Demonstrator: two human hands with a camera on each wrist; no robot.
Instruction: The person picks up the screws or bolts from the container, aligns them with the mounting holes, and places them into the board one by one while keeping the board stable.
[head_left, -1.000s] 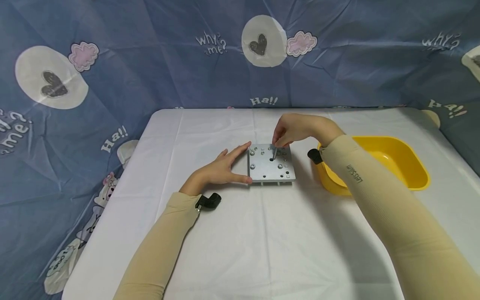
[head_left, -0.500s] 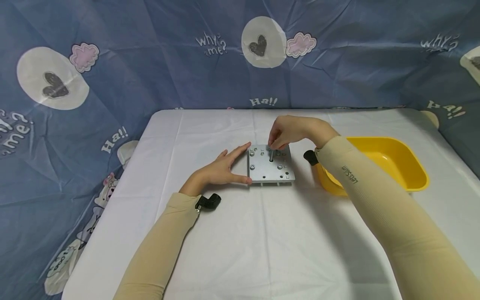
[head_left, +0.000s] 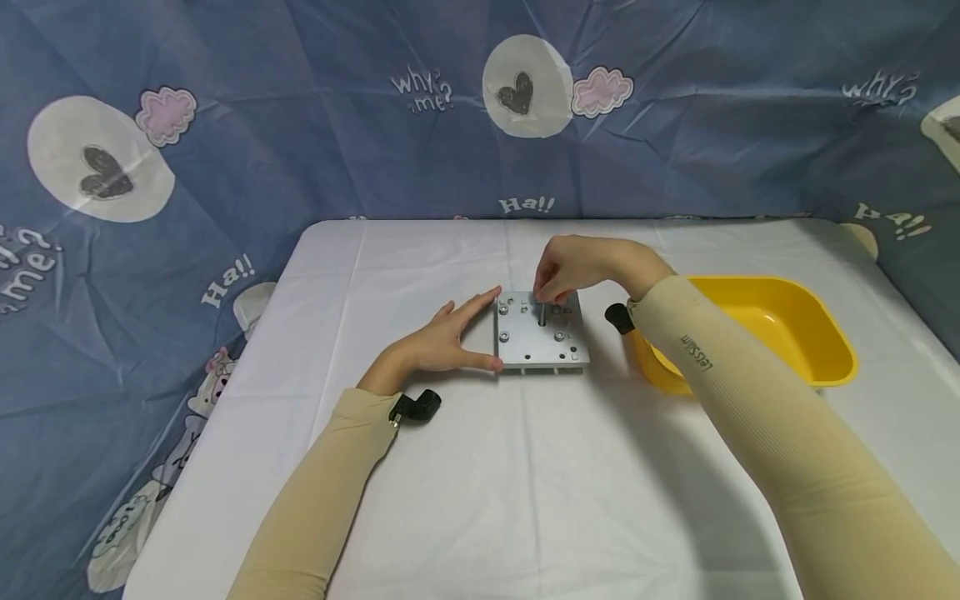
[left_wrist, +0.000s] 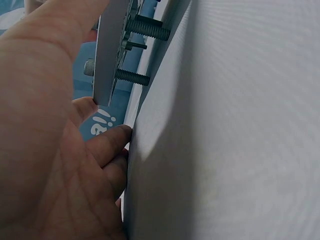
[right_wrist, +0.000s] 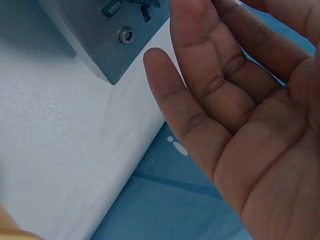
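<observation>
A square grey metal plate point(head_left: 528, 346) with holes and several socket-head screws lies on the white table. My left hand point(head_left: 442, 346) touches its left side, the straight thumb at the near corner and the index finger at the far one. Over the far part of the plate, my right hand point(head_left: 573, 265) pinches a slim metal rod point(head_left: 542, 312), which stands upright with its lower end at a dark hole in the plate. Threaded screw ends point(left_wrist: 132, 76) stick out beneath the plate in the left wrist view. In the right wrist view the rod is out of sight.
A yellow plastic bin point(head_left: 780, 325) stands right of the plate, partly behind the right forearm. White cloth point(head_left: 450, 492) covers the table. A blue printed curtain point(head_left: 420, 167) hangs along its back and left side.
My right hand has moved slightly left and nearer me, and the rod has gone from tilted to upright, its lower end still at the hole. My left hand has stayed at the plate.
</observation>
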